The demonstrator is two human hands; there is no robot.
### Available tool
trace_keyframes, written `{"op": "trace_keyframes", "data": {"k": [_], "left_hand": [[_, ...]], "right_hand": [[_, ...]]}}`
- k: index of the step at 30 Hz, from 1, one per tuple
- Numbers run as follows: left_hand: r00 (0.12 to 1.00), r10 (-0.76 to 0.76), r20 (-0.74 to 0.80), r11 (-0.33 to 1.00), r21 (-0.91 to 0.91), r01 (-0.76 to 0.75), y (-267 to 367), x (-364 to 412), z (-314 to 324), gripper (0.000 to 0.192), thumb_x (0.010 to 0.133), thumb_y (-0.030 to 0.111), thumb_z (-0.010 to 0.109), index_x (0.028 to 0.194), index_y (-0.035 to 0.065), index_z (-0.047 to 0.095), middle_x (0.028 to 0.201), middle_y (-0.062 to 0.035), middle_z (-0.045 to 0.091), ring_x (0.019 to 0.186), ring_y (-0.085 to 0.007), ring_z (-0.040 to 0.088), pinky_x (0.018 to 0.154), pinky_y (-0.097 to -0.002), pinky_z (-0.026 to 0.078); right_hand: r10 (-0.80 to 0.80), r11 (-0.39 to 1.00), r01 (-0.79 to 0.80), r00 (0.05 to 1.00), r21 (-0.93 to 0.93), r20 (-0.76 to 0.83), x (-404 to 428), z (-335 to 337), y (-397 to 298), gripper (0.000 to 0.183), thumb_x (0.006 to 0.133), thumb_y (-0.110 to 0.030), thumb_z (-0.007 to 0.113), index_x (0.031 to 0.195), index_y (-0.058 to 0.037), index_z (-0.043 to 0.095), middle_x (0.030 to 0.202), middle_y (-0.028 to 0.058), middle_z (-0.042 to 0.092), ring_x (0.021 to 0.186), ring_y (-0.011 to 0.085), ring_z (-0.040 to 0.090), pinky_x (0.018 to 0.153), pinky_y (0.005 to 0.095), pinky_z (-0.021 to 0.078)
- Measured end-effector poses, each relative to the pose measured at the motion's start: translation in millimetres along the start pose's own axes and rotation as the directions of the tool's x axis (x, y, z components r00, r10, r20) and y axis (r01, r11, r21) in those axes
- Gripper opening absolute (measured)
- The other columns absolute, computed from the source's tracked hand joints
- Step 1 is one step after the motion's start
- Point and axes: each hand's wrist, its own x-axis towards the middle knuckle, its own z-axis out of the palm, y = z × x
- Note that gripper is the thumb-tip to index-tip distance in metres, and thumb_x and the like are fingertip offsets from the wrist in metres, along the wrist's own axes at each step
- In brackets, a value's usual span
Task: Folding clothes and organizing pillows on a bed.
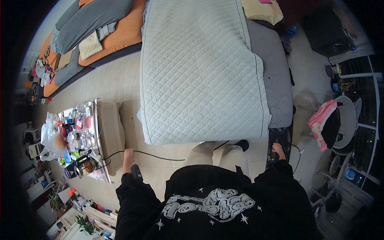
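My left hand is out to the left with its fingers closed around a black cable. From the hand the cable droops rightward towards my legs, and on the other side it runs to a dark-handled appliance on the cluttered table. A black device sits at my left wrist. My right hand hangs at my right side over a dark panel at the bed's foot. Its fingers are curled, and whatever they may hold is hidden. Straight ahead, a pale quilted cover lies over the bed.
Bottles, boxes and a plastic bag crowd the low table at left. A sofa with orange covers stands beyond. At right are a chair bearing a pink cloth and a thin cord on the floor.
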Motion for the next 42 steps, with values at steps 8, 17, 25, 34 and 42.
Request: {"op": "trace_keyframes", "data": {"k": [8, 17, 25, 34, 42], "left_hand": [[0.992, -0.128, -0.005, 0.982, 0.141, 0.128, 27.3, -12.6, 61.0, 0.029, 0.070, 0.023, 0.042, 0.097, 0.0116, 0.040, 0.076, -0.0007, 0.042, 0.066, -0.0130, 0.040, 0.059, -0.0335, 0.032], [0.996, -0.013, 0.093, 0.968, 0.250, -0.010, 31.5, -4.0, 108.9, 0.027, 0.069, 0.022, 0.043, 0.094, 0.0110, 0.042, 0.080, -0.0017, 0.045, 0.069, -0.0131, 0.043, 0.060, -0.0328, 0.033], [0.991, -0.051, 0.122, 0.935, 0.353, 0.005, 14.6, 29.2, 156.1, 0.026, 0.069, 0.022, 0.043, 0.092, 0.0109, 0.042, 0.077, -0.0015, 0.047, 0.068, -0.0127, 0.046, 0.056, -0.0314, 0.035], [0.972, -0.065, 0.225, 0.927, 0.375, -0.025, 14.0, 7.7, 226.2, 0.029, 0.070, 0.020, 0.041, 0.096, 0.0080, 0.040, 0.081, -0.0043, 0.049, 0.071, -0.0145, 0.048, 0.062, -0.0299, 0.035], [0.970, -0.128, 0.206, 0.904, 0.427, 0.029, 4.3, -11.1, 239.7, 0.029, 0.071, 0.020, 0.040, 0.097, 0.0066, 0.039, 0.082, -0.0064, 0.050, 0.068, -0.0146, 0.050, 0.058, -0.0280, 0.036]], "right_hand": [[-0.077, 0.995, 0.079, 0.996, -0.058, 0.033, 31.4, 13.7, -16.8, 0.020, 0.067, -0.012, 0.051, 0.087, -0.0098, 0.049, 0.074, 0.0023, 0.049, 0.066, 0.0136, 0.047, 0.054, 0.0279, 0.0390], [0.004, 0.961, -0.003, 1.000, -0.277, 0.002, 27.1, 52.7, -34.8, 0.017, 0.069, -0.019, 0.046, 0.086, -0.0165, 0.049, 0.077, -0.0015, 0.048, 0.071, 0.0128, 0.043, 0.055, 0.0316, 0.0338], [-0.176, 0.929, 0.185, 0.983, -0.320, 0.057, 77.1, 54.8, -26.9, 0.022, 0.066, -0.015, 0.048, 0.087, -0.0115, 0.049, 0.071, -0.0006, 0.048, 0.064, 0.0098, 0.043, 0.049, 0.0243, 0.0334], [-0.479, 0.831, 0.339, 0.839, -0.441, -0.258, 148.5, 77.0, -36.4, 0.036, 0.061, -0.023, 0.059, 0.086, 0.0001, 0.045, 0.085, 0.0123, 0.048, 0.077, 0.0208, 0.047, 0.065, 0.0295, 0.0384], [-0.508, 0.860, 0.466, 0.817, -0.206, -0.273, 197.2, 47.3, -32.1, 0.029, 0.063, -0.021, 0.055, 0.080, 0.0010, 0.047, 0.065, 0.0115, 0.050, 0.060, 0.0217, 0.048, 0.056, 0.0302, 0.0378]]}}
